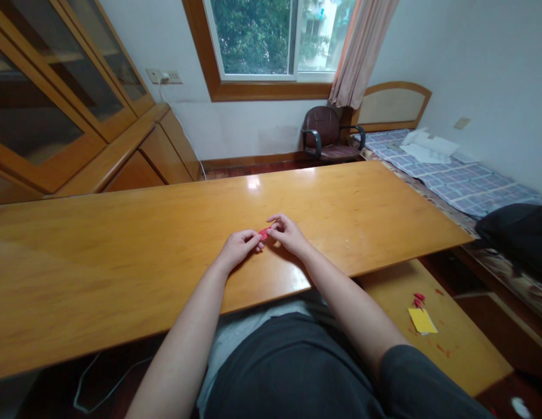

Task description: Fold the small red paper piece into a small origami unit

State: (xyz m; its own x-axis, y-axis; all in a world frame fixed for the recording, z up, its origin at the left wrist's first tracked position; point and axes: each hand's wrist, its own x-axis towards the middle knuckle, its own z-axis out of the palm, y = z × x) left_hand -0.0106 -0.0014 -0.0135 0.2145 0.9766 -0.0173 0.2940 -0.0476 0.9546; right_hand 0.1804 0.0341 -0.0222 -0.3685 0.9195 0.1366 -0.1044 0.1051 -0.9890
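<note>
A small piece of red paper point(264, 234) is held between my two hands, just above the wooden table point(122, 250). My left hand point(241, 247) pinches its left side between thumb and fingers. On the other side, my right hand point(284, 231) grips the red paper with thumb and index finger, its other fingers partly curled. The exact shape of the paper is too small to make out, and the fingertips cover part of it.
A lower surface point(467, 355) at the right holds a yellow paper pad point(422, 320), red pieces point(418, 300) and scraps. Beyond the table stand a brown chair point(323, 129), a bed point(467, 180) with a black bag point(519, 235), and a cabinet point(117, 169).
</note>
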